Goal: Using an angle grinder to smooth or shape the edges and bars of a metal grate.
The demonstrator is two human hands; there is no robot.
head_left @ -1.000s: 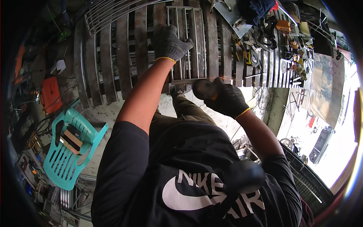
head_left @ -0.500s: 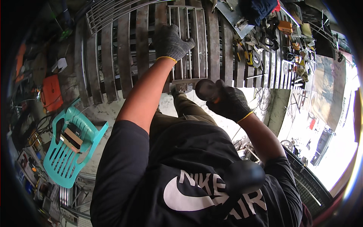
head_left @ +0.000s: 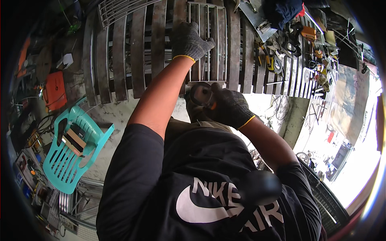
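Observation:
A small barred metal frame lies on the slatted metal workbench, its near end at the bench's front edge. My left hand, in a dark grey knit glove with a yellow cuff, is closed over the frame's left side, thumb pointing right across the bars. The fingertips are hidden beneath. In my gloved right hand is an angle grinder, held just below the frame's near end. Its round disc side shows, with a bit of orange by the fingers; the hand covers most of its body.
Another barred metal grille lies at the bench's far left. Tape measure, pliers and other tools crowd the right side, near an orange tool. A turquoise plastic chair with an open cardboard box stands to the left.
My right hand has brought the grinder leftward, under the frame's near end. The left hand keeps its place on the frame. The whole view has shifted slightly.

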